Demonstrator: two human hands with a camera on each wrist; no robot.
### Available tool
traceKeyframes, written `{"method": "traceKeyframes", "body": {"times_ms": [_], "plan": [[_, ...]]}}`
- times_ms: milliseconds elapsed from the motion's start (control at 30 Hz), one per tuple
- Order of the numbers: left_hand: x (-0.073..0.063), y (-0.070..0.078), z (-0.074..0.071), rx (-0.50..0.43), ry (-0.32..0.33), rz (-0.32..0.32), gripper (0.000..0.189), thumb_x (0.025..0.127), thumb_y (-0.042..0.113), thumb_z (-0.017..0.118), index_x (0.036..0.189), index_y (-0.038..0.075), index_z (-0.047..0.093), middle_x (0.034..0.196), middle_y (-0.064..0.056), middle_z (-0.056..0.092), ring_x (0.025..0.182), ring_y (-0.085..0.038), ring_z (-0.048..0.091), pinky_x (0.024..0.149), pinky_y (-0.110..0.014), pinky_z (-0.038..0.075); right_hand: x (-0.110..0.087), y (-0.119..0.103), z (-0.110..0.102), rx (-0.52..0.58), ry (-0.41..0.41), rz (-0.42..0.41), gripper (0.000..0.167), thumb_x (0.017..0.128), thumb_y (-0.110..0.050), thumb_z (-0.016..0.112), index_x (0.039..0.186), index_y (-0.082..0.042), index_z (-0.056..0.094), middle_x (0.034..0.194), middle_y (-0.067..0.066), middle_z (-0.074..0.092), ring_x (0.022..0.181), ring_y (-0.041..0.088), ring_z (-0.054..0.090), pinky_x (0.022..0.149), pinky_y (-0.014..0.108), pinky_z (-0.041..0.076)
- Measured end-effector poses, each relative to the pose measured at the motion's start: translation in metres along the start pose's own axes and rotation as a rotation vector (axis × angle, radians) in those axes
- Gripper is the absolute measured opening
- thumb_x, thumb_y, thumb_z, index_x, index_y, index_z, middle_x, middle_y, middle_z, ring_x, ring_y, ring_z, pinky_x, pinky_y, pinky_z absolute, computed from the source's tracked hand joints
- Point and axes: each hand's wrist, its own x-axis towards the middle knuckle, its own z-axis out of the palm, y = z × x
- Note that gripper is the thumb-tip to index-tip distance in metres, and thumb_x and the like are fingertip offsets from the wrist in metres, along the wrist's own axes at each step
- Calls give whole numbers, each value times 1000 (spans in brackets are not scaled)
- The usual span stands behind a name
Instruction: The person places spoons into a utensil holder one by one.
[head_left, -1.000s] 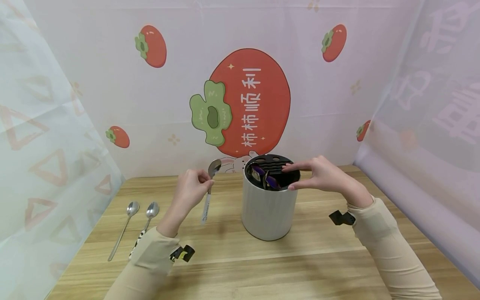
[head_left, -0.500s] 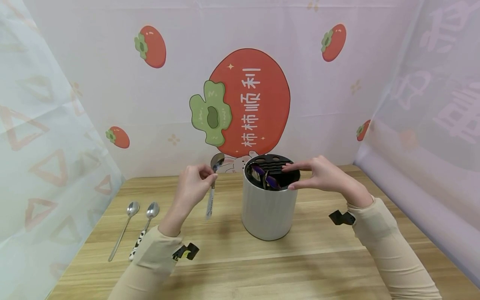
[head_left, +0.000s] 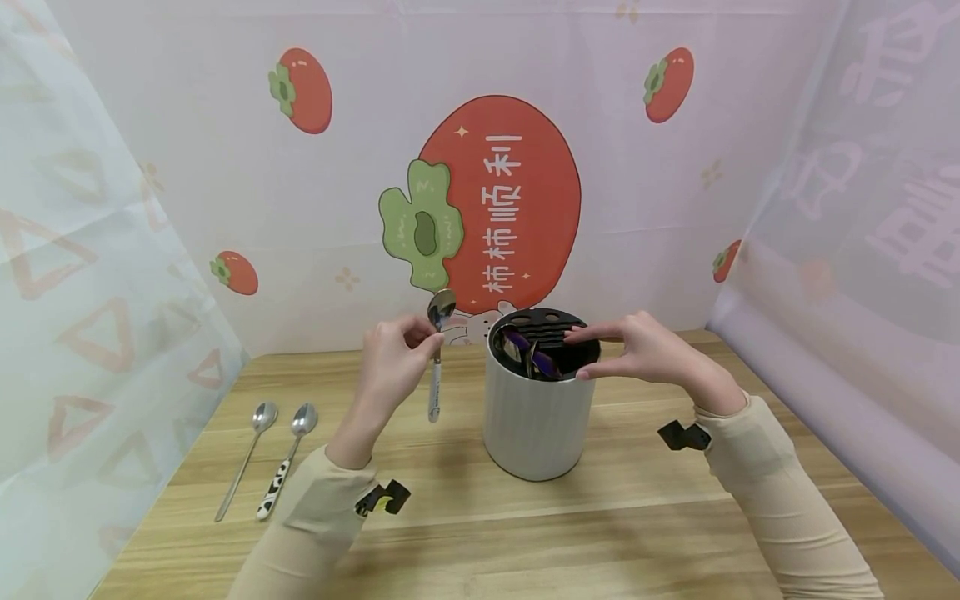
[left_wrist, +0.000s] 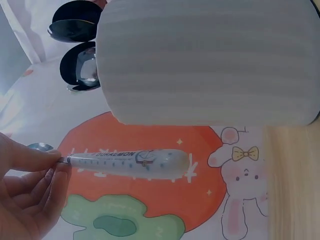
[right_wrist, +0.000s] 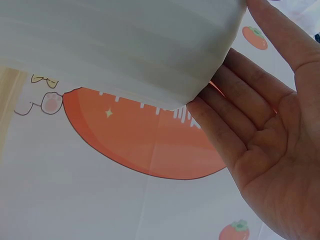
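My left hand pinches a metal spoon at its neck between thumb and fingers. The bowl points up, and the white printed handle hangs down left of a white ribbed utensil holder. My right hand is at the holder's right side, its thumb at the front rim and its fairly straight fingers over the black slotted top. In the right wrist view, the fingers pass partly behind the holder. Shiny dark rounded heads like spoon bowls stick out of the holder.
On the wooden table at the left lie a plain metal spoon and a spoon with a black-and-white spotted handle. A printed cloth backdrop stands close behind the holder, with cloth sides left and right.
My left hand has moved right and slightly up with the spoon, nearer the holder. The spoon has turned more upright. My right hand and the holder have stayed in place.
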Motion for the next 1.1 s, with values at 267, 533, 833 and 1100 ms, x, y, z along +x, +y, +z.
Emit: {"method": "traceKeyframes", "body": {"times_ms": [267,533,833,1100], "plan": [[3,8,3,-54,34,40,9,84,13,71,79,5,69,70,-4,68,60,-14,59,60,-27,47,0,0,0,5,5,-6,50,76,-42,76,119,-18,68,117,-3,68,107,15,65,75,29,48],[4,15,5,-98,102,120,9,83,13,72,80,6,70,70,-4,68,59,-12,58,57,-21,46,0,-1,0,1,11,-13,49,76,-41,77,119,-18,68,117,-3,68,105,14,65,73,25,46],[9,25,7,-163,106,160,7,83,10,72,80,4,70,71,-5,69,60,-12,60,56,-20,48,0,-1,1,-2,21,-25,49,76,-40,77,119,-17,68,116,-2,68,99,11,66,67,24,41],[12,29,9,-225,120,203,7,84,8,70,81,2,69,72,-7,70,62,-13,63,59,-20,51,-1,0,1,2,22,-23,49,76,-39,77,119,-17,68,117,-2,68,84,6,64,66,24,41]]}}
